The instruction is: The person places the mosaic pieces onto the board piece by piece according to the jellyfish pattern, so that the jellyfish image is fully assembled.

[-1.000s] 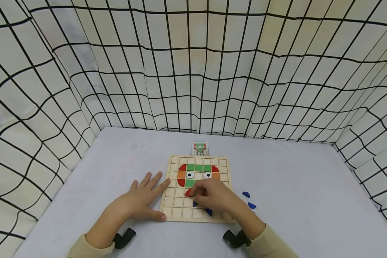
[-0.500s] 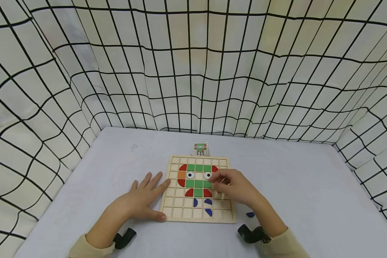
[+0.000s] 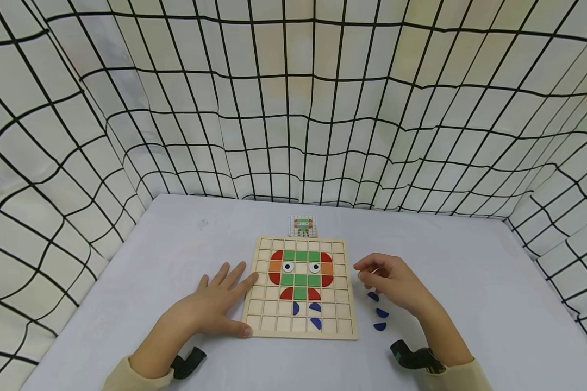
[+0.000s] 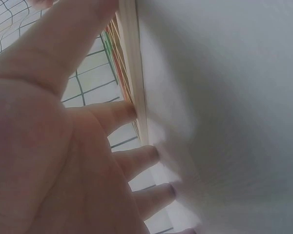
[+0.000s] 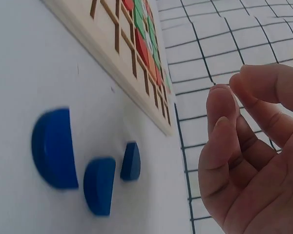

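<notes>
My left hand [image 3: 213, 304] lies with spread, straight fingers at the left side of a wooden grid board [image 3: 269, 322], its thumb and fingertips touching the frame. Beyond the board's right edge, my right hand [image 3: 388, 279] hovers with loosely bent fingers and holds nothing; the right wrist view shows bare fingertips [image 5: 220, 105]. Beneath and in front of it lie three blue half-round pieces, the nearest to the fingers being one half-disc [image 3: 373, 296]. On the board, green squares [image 3: 300, 279], red quarter-rounds, orange squares and two eye pieces form a face, with three blue pieces [image 3: 295, 308] below.
A small pattern card [image 3: 303, 225] with a similar face touches or nearly touches the board's far edge. White cloth covers the table [image 3: 215, 217]. Black netting [image 3: 293, 114] over white walls encloses the back and sides. A black camera strap [image 3: 416, 358] sits at each wrist.
My right hand has moved from over the lower middle of the board to the right, off its edge, uncovering the face and blue pieces. My left hand has stayed in place.
</notes>
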`<move>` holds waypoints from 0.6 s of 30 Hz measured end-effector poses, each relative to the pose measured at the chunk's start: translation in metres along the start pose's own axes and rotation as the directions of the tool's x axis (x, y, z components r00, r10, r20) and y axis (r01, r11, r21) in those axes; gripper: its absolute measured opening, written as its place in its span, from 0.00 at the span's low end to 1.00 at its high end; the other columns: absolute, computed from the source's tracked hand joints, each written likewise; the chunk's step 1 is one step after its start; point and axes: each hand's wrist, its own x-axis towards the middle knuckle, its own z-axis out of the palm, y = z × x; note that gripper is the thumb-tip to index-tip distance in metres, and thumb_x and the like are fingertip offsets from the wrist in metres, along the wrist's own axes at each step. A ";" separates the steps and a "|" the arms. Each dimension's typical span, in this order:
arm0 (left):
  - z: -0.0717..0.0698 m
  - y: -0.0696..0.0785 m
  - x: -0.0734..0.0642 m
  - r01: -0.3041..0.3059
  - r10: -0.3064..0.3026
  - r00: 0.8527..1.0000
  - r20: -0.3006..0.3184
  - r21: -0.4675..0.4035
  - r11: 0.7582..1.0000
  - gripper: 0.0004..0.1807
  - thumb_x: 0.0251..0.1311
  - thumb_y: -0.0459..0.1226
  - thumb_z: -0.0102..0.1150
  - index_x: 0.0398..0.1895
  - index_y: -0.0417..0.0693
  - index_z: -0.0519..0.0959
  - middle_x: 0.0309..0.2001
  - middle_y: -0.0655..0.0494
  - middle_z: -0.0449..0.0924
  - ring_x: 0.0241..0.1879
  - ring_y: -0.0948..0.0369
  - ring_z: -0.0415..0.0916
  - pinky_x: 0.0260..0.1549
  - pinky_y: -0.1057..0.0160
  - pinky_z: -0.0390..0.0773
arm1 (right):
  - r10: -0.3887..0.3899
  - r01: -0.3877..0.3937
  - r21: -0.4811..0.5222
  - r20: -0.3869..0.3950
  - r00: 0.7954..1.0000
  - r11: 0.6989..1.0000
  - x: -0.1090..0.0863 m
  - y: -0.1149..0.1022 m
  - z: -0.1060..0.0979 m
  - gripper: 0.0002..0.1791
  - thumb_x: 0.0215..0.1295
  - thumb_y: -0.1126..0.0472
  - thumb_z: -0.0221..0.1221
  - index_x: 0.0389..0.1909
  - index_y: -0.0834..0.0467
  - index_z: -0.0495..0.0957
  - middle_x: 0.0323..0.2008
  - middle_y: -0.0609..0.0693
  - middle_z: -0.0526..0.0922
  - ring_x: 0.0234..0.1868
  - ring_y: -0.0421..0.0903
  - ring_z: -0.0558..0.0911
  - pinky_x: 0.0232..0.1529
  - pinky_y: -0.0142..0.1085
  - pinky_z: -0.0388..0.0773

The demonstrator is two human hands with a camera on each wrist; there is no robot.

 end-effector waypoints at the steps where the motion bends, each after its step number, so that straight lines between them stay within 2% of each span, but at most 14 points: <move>1: 0.000 0.000 0.000 0.002 -0.002 1.000 0.001 -0.001 1.000 0.62 0.41 0.67 0.71 0.79 0.56 0.57 0.80 0.44 0.44 0.77 0.36 0.36 0.64 0.22 0.42 | 0.005 -0.005 -0.002 -0.007 1.000 1.000 -0.001 0.001 -0.002 0.13 0.69 0.58 0.62 0.50 0.58 0.81 0.38 0.57 0.84 0.35 0.50 0.81 0.33 0.42 0.82; 8: 0.000 0.001 0.000 0.003 -0.003 1.000 0.012 0.003 1.000 0.62 0.41 0.67 0.71 0.79 0.56 0.56 0.80 0.44 0.43 0.78 0.36 0.36 0.64 0.22 0.42 | 0.035 -0.035 -0.025 -0.018 0.999 0.999 -0.007 0.014 -0.016 0.13 0.68 0.59 0.63 0.51 0.58 0.81 0.41 0.55 0.84 0.36 0.51 0.81 0.33 0.42 0.82; 18: 0.002 0.000 0.000 0.002 -0.002 1.000 0.001 0.000 1.000 0.62 0.39 0.67 0.71 0.79 0.56 0.57 0.80 0.44 0.44 0.78 0.36 0.36 0.64 0.22 0.43 | 0.093 -0.091 -0.163 0.001 0.996 0.982 -0.009 0.025 -0.024 0.10 0.64 0.60 0.64 0.47 0.54 0.83 0.36 0.48 0.81 0.35 0.48 0.80 0.34 0.38 0.79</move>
